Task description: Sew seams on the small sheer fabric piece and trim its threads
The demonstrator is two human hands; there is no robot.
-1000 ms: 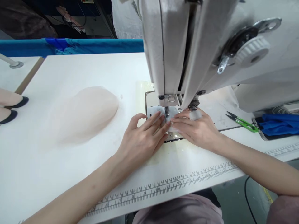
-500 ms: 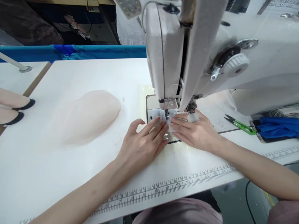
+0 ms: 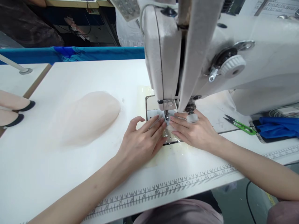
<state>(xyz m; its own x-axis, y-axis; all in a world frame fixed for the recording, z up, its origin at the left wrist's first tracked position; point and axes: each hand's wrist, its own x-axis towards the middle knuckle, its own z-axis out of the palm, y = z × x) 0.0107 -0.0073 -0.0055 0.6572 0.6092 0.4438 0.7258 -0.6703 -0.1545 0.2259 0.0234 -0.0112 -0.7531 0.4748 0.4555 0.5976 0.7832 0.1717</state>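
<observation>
Both of my hands lie at the needle area of a white sewing machine. My left hand is left of the presser foot, its fingers stretched out and pressing flat. On the other side, my right hand rests with straight fingers, their tips near the foot. Between the fingertips a bit of thin, sheer material seems to lie on the metal plate, mostly hidden by the fingers. A pale, sheer piece of fabric is spread on the white table left of my left hand.
Green-handled thread snips lie at the right, beside a phone with blue cloth over it. A printed ruler strip runs along the table's front edge. Beige, dark-edged pieces jut in from the left. Blue cloth borders the back.
The view has shifted very slightly. Both hands stay beside the presser foot, the left fingers a little shifted; the fabric on the left lies as before.
</observation>
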